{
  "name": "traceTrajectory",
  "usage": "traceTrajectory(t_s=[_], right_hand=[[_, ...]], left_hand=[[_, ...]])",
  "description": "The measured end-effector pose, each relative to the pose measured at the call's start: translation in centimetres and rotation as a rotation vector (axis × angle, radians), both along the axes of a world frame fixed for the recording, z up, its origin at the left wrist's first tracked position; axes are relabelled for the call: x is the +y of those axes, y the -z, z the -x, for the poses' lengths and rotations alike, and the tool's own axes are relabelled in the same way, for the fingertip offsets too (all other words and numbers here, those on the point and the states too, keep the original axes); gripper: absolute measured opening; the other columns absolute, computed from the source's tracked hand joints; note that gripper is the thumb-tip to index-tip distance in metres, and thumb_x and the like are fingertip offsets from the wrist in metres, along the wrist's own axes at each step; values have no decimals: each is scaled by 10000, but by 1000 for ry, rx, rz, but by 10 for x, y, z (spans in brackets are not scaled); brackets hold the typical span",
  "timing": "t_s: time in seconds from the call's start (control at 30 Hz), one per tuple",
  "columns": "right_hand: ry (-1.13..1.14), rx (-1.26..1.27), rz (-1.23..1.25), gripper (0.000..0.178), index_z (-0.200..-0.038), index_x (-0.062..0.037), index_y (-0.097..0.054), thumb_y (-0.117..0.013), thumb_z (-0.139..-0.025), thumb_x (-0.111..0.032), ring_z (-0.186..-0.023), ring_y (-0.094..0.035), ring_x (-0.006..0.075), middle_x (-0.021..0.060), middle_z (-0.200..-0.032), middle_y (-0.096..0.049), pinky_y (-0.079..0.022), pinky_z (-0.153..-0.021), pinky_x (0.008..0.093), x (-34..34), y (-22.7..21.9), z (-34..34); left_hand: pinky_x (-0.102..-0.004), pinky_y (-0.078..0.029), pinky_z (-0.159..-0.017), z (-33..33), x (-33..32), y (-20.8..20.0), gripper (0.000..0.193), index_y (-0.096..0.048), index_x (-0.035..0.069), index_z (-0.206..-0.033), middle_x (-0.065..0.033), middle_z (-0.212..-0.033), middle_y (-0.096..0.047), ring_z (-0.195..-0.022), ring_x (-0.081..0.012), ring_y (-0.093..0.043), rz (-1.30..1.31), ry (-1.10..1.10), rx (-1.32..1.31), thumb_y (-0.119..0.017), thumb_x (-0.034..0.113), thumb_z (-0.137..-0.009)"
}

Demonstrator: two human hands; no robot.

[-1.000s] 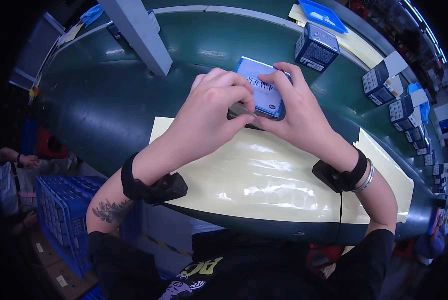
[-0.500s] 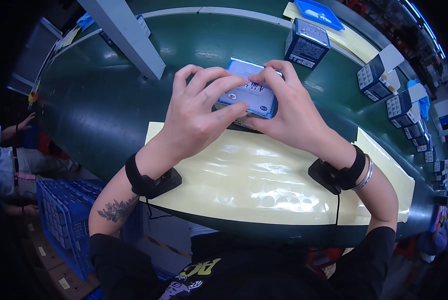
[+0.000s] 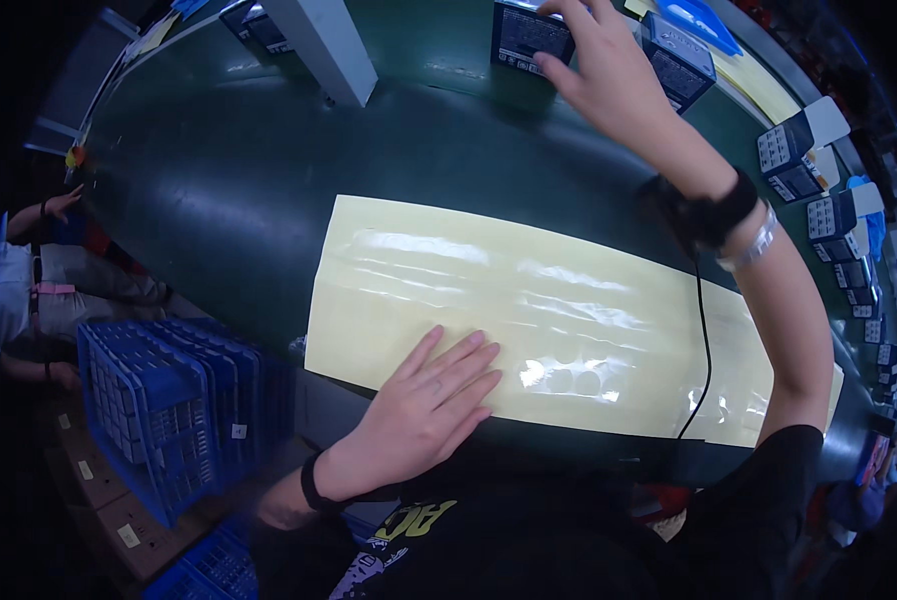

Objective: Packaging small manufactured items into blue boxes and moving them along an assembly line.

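At the far side of the table, my right hand (image 3: 604,65) grips a small dark blue box (image 3: 531,40). Its thumb lies against the front face and the fingertips reach over the top, partly cut off by the picture's edge. A similar dark blue box (image 3: 681,62) stands just to the right, partly behind that hand. My left hand (image 3: 431,402) rests with fingers stretched out at the near edge of a glossy pale yellow sheet (image 3: 439,270). That hand holds nothing.
A grey post (image 3: 321,45) rises from the green table (image 3: 219,190). Open-flapped boxes (image 3: 791,160) line the right side, and a blue tray (image 3: 699,22) sits at the back. Blue crates (image 3: 149,410) stand at lower left, near another person (image 3: 54,270).
The box that both hands held over the table's middle is now at the far side under my right hand. My left hand has let go and come back to the yellow sheet's near edge.
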State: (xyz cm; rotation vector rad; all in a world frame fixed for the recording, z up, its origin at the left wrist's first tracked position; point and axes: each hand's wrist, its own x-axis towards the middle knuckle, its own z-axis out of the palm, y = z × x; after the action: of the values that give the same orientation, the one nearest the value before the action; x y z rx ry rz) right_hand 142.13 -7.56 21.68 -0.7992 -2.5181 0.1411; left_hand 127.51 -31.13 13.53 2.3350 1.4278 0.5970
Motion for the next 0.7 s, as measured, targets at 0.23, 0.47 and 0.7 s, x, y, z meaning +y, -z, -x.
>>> traceTrajectory(t_s=[0.23,0.47,0.7], right_hand=[[-284,-560,57,433,-996,75,-622,-718,-740,-261,-1093,-578,334,215,-1137,-598,-471,-931,398,-144,30,-31],[-307,-557,-39,493,-1008,101,-623,-701,-714,-287,-1129,-575,338,266,-1175,-576,-539,-809,323,-164,47,-43],[-307,-523,-14,463,-1018,89,-624,-685,-752,-284,-1153,-568,315,254,-1189,-575,-552,-716,305,-165,46,-49]], left_hand=[[-423,-424,-1011,-5,-8,20,314,-639,-2,-1084,-140,-1203,-609,-1182,-292,-552,-113,-74,-215,-684,56,-779],[-423,-498,-921,-12,-15,22,186,-686,-13,-908,-115,-1021,-684,-1038,-294,-642,-253,-122,-260,-719,14,-727],[-433,-505,-910,-16,-25,24,154,-677,-11,-859,-121,-986,-686,-1018,-315,-648,-360,-95,-245,-722,-12,-712]])
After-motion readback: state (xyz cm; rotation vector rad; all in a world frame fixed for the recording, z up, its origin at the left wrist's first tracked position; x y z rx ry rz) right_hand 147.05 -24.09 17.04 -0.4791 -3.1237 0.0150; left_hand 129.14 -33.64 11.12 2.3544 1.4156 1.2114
